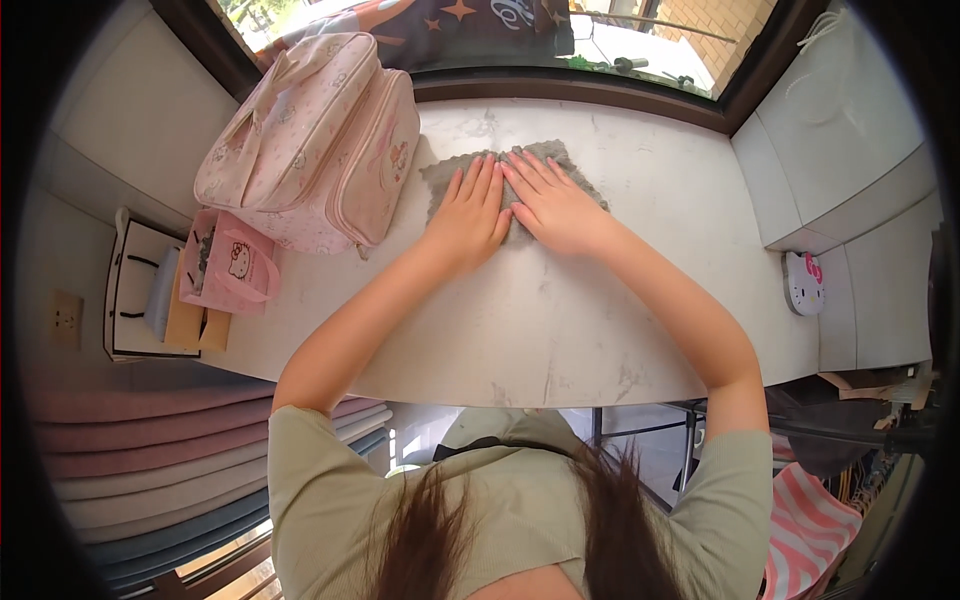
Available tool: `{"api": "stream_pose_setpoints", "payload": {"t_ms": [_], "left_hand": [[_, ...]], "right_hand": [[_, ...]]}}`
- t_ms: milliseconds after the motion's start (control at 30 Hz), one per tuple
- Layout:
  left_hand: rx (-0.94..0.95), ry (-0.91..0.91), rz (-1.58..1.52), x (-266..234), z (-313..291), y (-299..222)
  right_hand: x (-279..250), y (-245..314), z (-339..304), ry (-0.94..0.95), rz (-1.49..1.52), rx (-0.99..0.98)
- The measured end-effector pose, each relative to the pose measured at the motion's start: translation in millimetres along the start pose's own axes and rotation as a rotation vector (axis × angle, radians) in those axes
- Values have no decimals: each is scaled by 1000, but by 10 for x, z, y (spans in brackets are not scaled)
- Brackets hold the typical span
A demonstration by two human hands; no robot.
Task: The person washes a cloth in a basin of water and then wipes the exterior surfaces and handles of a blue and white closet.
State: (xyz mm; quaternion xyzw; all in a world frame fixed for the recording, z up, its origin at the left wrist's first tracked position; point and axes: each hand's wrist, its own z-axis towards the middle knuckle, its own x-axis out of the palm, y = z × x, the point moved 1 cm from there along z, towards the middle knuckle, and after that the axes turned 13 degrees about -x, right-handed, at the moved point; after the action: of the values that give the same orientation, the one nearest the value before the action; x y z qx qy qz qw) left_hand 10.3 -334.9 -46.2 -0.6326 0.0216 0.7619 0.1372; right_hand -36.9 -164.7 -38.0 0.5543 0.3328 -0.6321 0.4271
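Observation:
A grey, fuzzy-edged cloth (550, 150) lies spread on the white marbled tabletop (590, 330), toward the window side. My left hand (470, 218) rests palm down on its left half, fingers stretched out and pointing away from me. On the right half lies my right hand (556, 205), also flat, with its fingers a little fanned. The index fingers and thumbs of both hands come close together near the cloth's middle. Much of the cloth is hidden under the hands; its ragged far and side edges show around them.
A pink patterned bag (300, 140) stands at the left, beside a small pink gift bag (235, 262) and a white paper bag with black trim (125, 300). A dark window frame (590, 90) borders the far edge. A white cat-shaped item (803, 284) sits at the right edge.

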Motion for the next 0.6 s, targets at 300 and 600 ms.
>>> {"api": "stream_pose_setpoints", "payload": {"t_ms": [300, 600], "left_hand": [[-12, -179, -49, 311, 806, 114], [34, -139, -33, 329, 941, -121]], "right_hand": [[149, -751, 287, -150, -36, 39], [55, -705, -10, -79, -123, 260]]}}
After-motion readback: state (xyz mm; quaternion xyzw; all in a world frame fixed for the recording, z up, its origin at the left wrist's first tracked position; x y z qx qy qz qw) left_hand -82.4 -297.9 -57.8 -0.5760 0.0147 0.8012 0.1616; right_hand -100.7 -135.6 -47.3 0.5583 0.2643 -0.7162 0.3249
